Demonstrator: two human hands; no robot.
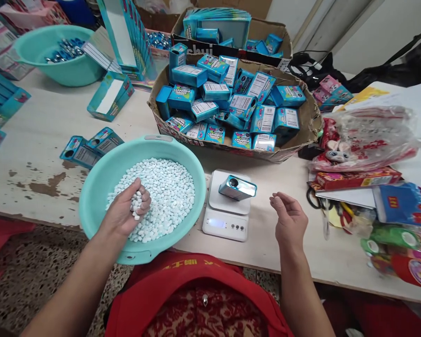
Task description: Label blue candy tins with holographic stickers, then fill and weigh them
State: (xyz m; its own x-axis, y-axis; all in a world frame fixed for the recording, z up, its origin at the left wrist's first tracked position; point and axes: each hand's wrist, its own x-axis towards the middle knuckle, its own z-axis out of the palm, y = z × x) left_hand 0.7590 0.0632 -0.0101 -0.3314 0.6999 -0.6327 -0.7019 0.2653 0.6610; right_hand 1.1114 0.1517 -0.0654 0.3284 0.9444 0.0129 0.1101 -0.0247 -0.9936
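Note:
My left hand (131, 208) curls around a handful of small white candies over a turquoise basin (91, 201). More of the same candies (171, 196) cover the basin's bottom. Right of the basin, a white digital scale (228, 206) has its display lit, but the reading is too faint to make out. On its plate stands a small blue candy box (237, 187) with a round dark hole in its top. My right hand (290, 215) hovers to the right of the scale, touching nothing, its fingers loosely bent and apart from the thumb.
Behind the scale, a cardboard box (298, 150) is heaped with blue candy boxes (214, 93). Two more blue boxes (91, 147) lie left of the basin. A second turquoise basin (73, 75) stands at the back left. Scissors (314, 199), plastic bags (372, 135) and packets crowd the right side.

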